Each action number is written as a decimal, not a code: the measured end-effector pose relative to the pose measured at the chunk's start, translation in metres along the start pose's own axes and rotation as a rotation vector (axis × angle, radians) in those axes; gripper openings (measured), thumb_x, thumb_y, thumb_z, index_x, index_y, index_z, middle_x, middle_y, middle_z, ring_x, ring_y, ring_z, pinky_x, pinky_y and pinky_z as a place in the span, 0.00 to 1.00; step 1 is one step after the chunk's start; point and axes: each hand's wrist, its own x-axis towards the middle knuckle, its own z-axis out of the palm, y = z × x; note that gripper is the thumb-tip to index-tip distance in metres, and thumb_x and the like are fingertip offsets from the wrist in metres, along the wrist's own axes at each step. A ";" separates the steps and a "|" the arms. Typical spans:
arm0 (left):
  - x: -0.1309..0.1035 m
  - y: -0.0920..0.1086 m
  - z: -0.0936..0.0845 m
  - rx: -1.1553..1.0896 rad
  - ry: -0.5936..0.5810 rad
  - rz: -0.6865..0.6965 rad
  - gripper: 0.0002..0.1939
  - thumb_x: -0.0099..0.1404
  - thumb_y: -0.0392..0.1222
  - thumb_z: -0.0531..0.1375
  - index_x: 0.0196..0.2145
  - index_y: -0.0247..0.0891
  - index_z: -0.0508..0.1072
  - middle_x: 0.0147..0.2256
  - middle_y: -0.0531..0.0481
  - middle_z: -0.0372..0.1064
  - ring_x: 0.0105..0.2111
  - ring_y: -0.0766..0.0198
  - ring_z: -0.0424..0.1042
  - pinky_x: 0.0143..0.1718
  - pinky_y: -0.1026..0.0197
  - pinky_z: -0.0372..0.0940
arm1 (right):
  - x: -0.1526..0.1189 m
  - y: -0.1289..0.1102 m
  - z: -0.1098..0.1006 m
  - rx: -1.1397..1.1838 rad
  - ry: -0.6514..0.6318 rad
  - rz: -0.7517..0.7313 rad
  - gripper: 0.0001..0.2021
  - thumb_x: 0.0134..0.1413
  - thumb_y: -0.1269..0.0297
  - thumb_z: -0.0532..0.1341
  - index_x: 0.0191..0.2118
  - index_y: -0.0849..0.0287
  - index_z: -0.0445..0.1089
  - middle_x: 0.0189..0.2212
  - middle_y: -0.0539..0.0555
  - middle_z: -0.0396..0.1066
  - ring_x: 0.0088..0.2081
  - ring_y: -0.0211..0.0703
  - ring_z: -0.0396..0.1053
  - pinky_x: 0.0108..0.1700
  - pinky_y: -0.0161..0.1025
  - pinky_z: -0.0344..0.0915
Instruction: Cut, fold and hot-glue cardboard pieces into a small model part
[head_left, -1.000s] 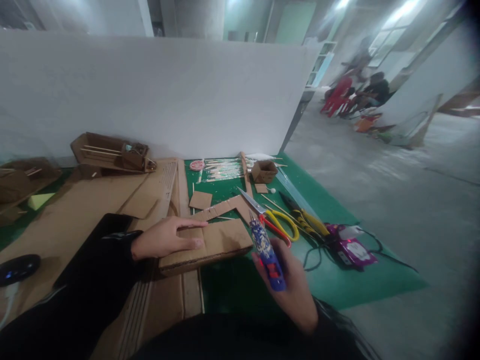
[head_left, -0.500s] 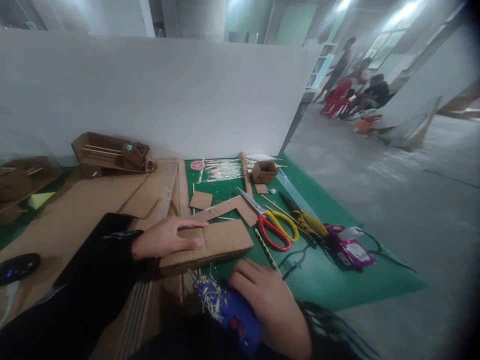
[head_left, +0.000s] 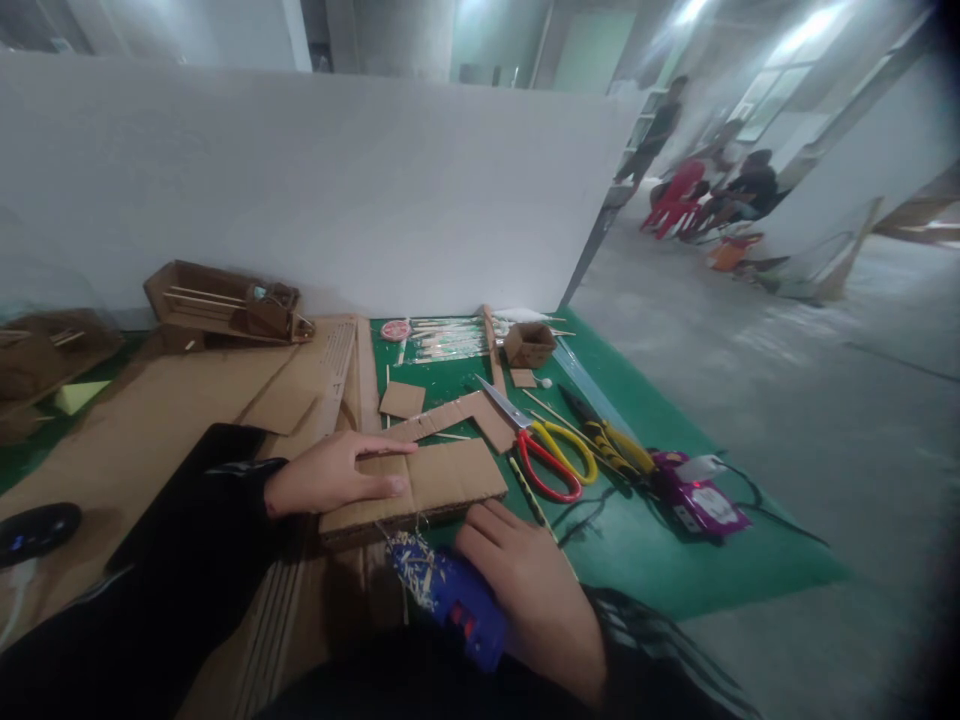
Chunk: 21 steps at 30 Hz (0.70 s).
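Right hand, fingers curled round the glue gun, has swung left along the box, probably working its near side; left hand lies on top, fingers spread.

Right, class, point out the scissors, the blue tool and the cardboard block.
Scissors (head_left: 523, 424): head view, where blades meet handles.
Blue tool (head_left: 444, 590): head view, middle of body.
Cardboard block (head_left: 454, 473): head view, top face.

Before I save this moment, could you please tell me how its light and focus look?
Head view: blue tool and scissors read fairly clearly; head view: distant people blurred; head view: glare near the window, pale sheen on the floor, upper-right corner dark.
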 end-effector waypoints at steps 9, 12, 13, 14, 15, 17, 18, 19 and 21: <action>0.001 -0.001 0.000 0.006 -0.011 0.008 0.31 0.60 0.60 0.62 0.58 0.47 0.70 0.57 0.52 0.70 0.57 0.50 0.68 0.59 0.56 0.60 | 0.008 0.002 -0.012 -0.114 0.011 -0.115 0.12 0.57 0.56 0.61 0.30 0.57 0.64 0.31 0.52 0.68 0.33 0.43 0.61 0.30 0.42 0.49; 0.000 -0.001 0.000 0.004 -0.014 0.012 0.31 0.60 0.60 0.62 0.58 0.47 0.70 0.57 0.52 0.69 0.57 0.51 0.68 0.59 0.56 0.60 | 0.010 0.003 -0.016 -0.132 -0.010 -0.126 0.12 0.58 0.56 0.60 0.29 0.57 0.64 0.31 0.52 0.68 0.34 0.43 0.61 0.30 0.42 0.49; 0.000 -0.001 0.000 0.003 -0.013 0.012 0.31 0.60 0.60 0.62 0.58 0.46 0.70 0.57 0.51 0.69 0.57 0.51 0.68 0.59 0.56 0.60 | 0.010 0.003 -0.016 -0.137 -0.011 -0.127 0.12 0.58 0.56 0.60 0.29 0.57 0.63 0.31 0.52 0.68 0.34 0.44 0.61 0.30 0.42 0.48; 0.000 -0.001 0.000 0.003 -0.012 0.012 0.31 0.60 0.60 0.62 0.58 0.46 0.70 0.57 0.51 0.69 0.57 0.51 0.68 0.59 0.56 0.59 | 0.010 0.003 -0.016 -0.142 -0.009 -0.129 0.11 0.58 0.57 0.60 0.29 0.57 0.63 0.31 0.52 0.68 0.34 0.44 0.61 0.29 0.43 0.48; 0.000 -0.001 0.000 0.002 -0.011 0.012 0.31 0.60 0.60 0.62 0.58 0.46 0.70 0.57 0.51 0.69 0.57 0.51 0.68 0.60 0.56 0.59 | 0.010 0.004 -0.016 -0.145 -0.006 -0.129 0.11 0.58 0.57 0.60 0.29 0.57 0.63 0.31 0.52 0.68 0.34 0.44 0.61 0.29 0.43 0.48; 0.000 -0.002 0.000 0.002 -0.010 0.010 0.31 0.60 0.60 0.62 0.58 0.46 0.70 0.57 0.51 0.69 0.57 0.51 0.68 0.60 0.55 0.59 | 0.009 0.004 -0.016 -0.146 0.001 -0.129 0.11 0.59 0.57 0.59 0.29 0.57 0.63 0.31 0.52 0.68 0.34 0.44 0.60 0.29 0.43 0.47; 0.001 -0.002 0.000 0.003 -0.010 0.009 0.31 0.59 0.61 0.62 0.57 0.47 0.70 0.57 0.50 0.69 0.57 0.50 0.68 0.60 0.55 0.59 | 0.009 0.004 -0.016 -0.143 0.004 -0.127 0.12 0.59 0.57 0.59 0.29 0.57 0.63 0.31 0.52 0.68 0.34 0.44 0.60 0.29 0.43 0.47; 0.001 -0.003 0.000 0.005 -0.009 0.009 0.31 0.59 0.61 0.62 0.57 0.47 0.70 0.57 0.50 0.70 0.57 0.50 0.68 0.60 0.54 0.60 | 0.009 0.004 -0.016 -0.139 0.006 -0.128 0.12 0.59 0.56 0.59 0.29 0.57 0.63 0.31 0.52 0.68 0.34 0.43 0.60 0.29 0.43 0.47; 0.002 -0.003 0.000 0.007 -0.007 0.008 0.31 0.59 0.61 0.62 0.57 0.47 0.70 0.57 0.50 0.70 0.57 0.50 0.68 0.59 0.54 0.60 | 0.008 0.004 -0.016 -0.131 0.009 -0.124 0.13 0.59 0.55 0.59 0.29 0.57 0.63 0.31 0.52 0.68 0.34 0.43 0.61 0.29 0.42 0.47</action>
